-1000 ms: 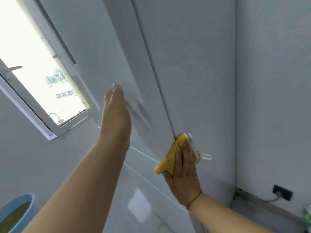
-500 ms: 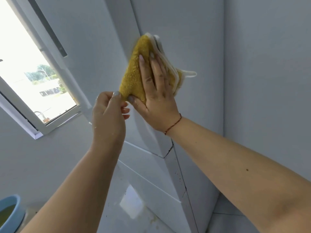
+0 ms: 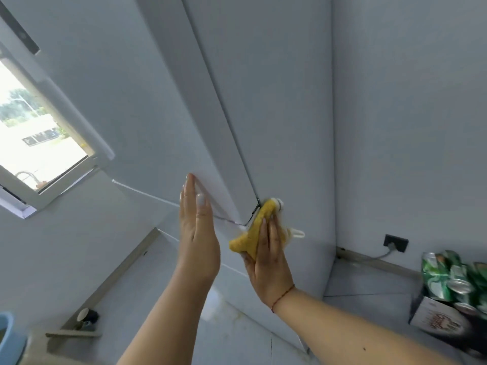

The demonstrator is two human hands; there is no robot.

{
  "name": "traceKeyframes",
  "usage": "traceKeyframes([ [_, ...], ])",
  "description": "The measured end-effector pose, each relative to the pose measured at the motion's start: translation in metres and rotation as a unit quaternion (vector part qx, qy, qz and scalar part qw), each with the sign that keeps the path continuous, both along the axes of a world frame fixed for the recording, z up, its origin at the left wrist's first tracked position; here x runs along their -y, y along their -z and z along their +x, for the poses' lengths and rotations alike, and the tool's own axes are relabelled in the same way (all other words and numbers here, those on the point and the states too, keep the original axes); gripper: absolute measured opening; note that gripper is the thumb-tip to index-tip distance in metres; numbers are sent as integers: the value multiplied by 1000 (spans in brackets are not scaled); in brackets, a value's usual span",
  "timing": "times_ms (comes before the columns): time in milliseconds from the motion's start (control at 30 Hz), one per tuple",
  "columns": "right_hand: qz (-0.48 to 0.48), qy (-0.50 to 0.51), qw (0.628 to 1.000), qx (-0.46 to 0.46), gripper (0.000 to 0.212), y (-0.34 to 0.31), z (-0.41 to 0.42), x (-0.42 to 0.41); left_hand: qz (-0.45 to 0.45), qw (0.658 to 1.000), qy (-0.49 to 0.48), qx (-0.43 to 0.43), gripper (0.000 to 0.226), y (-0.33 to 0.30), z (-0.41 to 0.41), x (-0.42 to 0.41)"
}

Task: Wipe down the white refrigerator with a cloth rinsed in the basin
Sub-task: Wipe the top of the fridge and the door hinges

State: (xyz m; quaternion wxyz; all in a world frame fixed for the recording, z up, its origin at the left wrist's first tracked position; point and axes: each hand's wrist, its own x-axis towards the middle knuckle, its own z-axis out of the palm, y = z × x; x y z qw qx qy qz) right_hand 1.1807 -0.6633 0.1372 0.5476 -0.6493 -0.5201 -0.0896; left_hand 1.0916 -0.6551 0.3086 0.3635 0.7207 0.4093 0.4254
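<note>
The white refrigerator [image 3: 284, 101] fills the middle of the head view, its front face on the left and its side panel on the right. My right hand [image 3: 268, 264] presses a yellow cloth [image 3: 257, 233] with white edging flat against the fridge's corner edge, where the upper door meets the lower one. My left hand [image 3: 196, 233] lies flat with straight fingers on the front door, just left of the cloth, holding nothing. A blue basin [image 3: 6, 335] shows only as a sliver at the bottom left edge.
A window [image 3: 39, 143] is reflected or set at the left. A wall [image 3: 408, 114] stands right of the fridge with a black socket and cable [image 3: 395, 243] low down. A box of green cans [image 3: 453, 285] sits on the floor at the right. A small dark object [image 3: 88, 317] lies by the skirting.
My right hand has slid the cloth down the fridge's corner edge from high up to the door seam. My left hand has opened and laid flat on the door.
</note>
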Motion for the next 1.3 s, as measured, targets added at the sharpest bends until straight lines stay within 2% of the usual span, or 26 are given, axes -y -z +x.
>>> traceKeyframes([
  [67,-26,-9,999,-25,81,25,-3,7,-20,998,59,-3,66,8,2,0],
  [200,-56,-43,996,-63,78,31,-5,12,-16,996,90,1,66,18,3,-5],
  [333,-26,-77,994,-71,75,-10,2,8,-12,995,97,9,59,19,4,-9],
  [500,51,-55,997,-2,74,-94,15,-12,-2,995,97,12,52,20,5,-10],
  [600,96,-39,994,38,71,-109,17,-18,24,997,72,-13,58,21,8,-10],
  [733,98,-19,993,58,75,-85,16,-18,65,996,41,-38,60,34,8,-12],
  [867,38,-58,995,66,76,-20,28,-5,94,995,14,-19,69,48,10,-19],
  [1000,-23,-91,994,54,81,25,43,4,181,982,-19,-45,56,68,16,-33],
  [1100,-32,-97,992,67,79,35,49,2,221,972,-63,-40,49,83,23,-47],
  [1300,12,-82,992,96,75,39,50,-5,320,939,-128,7,50,97,41,-62],
])
